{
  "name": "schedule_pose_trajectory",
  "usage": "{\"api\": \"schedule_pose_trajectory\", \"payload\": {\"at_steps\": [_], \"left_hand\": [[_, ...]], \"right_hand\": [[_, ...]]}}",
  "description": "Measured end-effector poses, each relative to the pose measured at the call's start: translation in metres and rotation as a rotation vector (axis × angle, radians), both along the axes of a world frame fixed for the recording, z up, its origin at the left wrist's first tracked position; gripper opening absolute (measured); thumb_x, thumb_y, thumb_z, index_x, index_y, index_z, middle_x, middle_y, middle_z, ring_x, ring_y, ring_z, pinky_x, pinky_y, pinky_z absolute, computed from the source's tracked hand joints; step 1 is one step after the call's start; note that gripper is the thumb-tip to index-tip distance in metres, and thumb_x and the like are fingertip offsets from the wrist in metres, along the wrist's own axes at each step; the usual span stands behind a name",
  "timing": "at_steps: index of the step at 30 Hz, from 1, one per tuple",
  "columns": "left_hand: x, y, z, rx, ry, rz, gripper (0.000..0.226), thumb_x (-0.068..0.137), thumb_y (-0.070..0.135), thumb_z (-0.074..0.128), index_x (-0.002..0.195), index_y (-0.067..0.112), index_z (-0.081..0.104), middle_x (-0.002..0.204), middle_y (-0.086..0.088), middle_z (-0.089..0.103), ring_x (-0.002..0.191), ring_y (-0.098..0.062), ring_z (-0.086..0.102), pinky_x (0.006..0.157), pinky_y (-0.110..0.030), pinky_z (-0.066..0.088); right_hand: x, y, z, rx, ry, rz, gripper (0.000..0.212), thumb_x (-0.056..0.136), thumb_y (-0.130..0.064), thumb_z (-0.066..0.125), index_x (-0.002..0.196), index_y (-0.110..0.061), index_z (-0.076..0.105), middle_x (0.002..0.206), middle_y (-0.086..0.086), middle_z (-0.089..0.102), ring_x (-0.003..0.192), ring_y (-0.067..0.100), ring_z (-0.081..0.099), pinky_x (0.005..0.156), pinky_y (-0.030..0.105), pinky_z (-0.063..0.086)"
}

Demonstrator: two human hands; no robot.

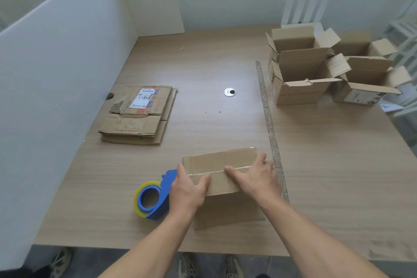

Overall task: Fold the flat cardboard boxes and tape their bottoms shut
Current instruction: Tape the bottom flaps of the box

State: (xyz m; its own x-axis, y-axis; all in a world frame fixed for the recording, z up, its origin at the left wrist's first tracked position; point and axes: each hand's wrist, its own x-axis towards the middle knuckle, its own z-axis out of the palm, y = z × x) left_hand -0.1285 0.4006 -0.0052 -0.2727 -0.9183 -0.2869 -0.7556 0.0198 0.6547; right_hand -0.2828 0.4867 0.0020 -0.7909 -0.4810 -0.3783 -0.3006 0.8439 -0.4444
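Head | box (220, 158) between fingers | left fingers (181, 170) gripping end | right fingers (233, 172) flat atop

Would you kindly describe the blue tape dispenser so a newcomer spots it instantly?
On the wooden table, find the brown cardboard box the left hand grips at the near edge. Just left of it lies the blue plastic tape dispenser with a yellowish roll, the only blue tool.
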Motion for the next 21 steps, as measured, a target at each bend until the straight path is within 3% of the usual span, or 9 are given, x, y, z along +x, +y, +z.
{"api": "schedule_pose_trajectory", "payload": {"at_steps": [2,4,8,11,15,18,21], "left_hand": [[0.000,0.001,-0.004,-0.001,-0.018,-0.019,0.078,0.077,0.059,0.071,0.135,0.020,0.036,0.116,-0.001,0.057,0.107,-0.024,0.056,0.085,-0.036,0.049],[-0.002,0.002,-0.006,0.003,0.004,0.010,0.081,0.076,0.060,0.072,0.136,0.019,0.035,0.117,-0.003,0.057,0.108,-0.025,0.056,0.087,-0.039,0.050],[-0.006,0.003,-0.003,0.053,0.091,0.103,0.064,0.085,0.046,0.071,0.133,0.021,0.038,0.115,0.000,0.056,0.101,-0.019,0.053,0.081,-0.032,0.043],[-0.006,-0.003,-0.003,0.108,0.126,0.184,0.042,0.090,0.039,0.067,0.120,0.022,0.044,0.108,-0.001,0.060,0.097,-0.023,0.055,0.083,-0.035,0.047],[0.002,-0.010,-0.008,0.069,0.176,0.202,0.018,0.098,0.031,0.058,0.111,0.021,0.051,0.102,0.000,0.061,0.092,-0.021,0.055,0.075,-0.031,0.040],[0.011,-0.013,-0.016,0.047,0.247,0.177,0.014,0.101,0.029,0.053,0.112,0.022,0.058,0.102,0.002,0.068,0.091,-0.019,0.061,0.068,-0.029,0.040],[0.015,-0.017,-0.022,0.102,0.339,0.188,0.025,0.103,0.027,0.049,0.122,0.023,0.064,0.104,0.002,0.070,0.094,-0.016,0.063,0.068,-0.025,0.044]], "right_hand": [[-0.001,-0.004,0.002,0.037,0.017,-0.005,0.098,0.061,-0.086,0.059,0.126,-0.018,0.031,0.128,0.011,0.047,0.123,0.032,0.047,0.090,0.047,0.045],[0.000,-0.007,0.003,0.025,0.022,-0.032,0.094,0.061,-0.083,0.062,0.123,-0.018,0.033,0.127,0.011,0.048,0.122,0.033,0.048,0.089,0.047,0.045],[0.000,-0.004,0.000,-0.065,-0.010,-0.044,0.083,0.071,-0.072,0.066,0.122,-0.016,0.033,0.125,0.015,0.047,0.121,0.036,0.047,0.086,0.044,0.044],[-0.009,-0.001,-0.007,-0.126,-0.027,-0.034,0.071,0.078,-0.064,0.066,0.122,-0.016,0.037,0.119,0.016,0.050,0.112,0.038,0.052,0.081,0.042,0.044],[-0.017,0.006,-0.016,-0.265,-0.076,-0.022,0.041,0.088,-0.047,0.064,0.106,-0.017,0.045,0.107,0.015,0.056,0.098,0.035,0.055,0.072,0.034,0.035],[-0.022,0.018,-0.020,-0.374,-0.105,0.004,0.027,0.094,-0.036,0.060,0.089,-0.016,0.042,0.094,0.012,0.059,0.087,0.030,0.052,0.068,0.033,0.029],[-0.028,0.030,-0.018,-0.428,-0.142,0.026,0.023,0.098,-0.030,0.057,0.087,-0.012,0.049,0.084,0.005,0.064,0.081,0.025,0.056,0.065,0.033,0.034]]}}
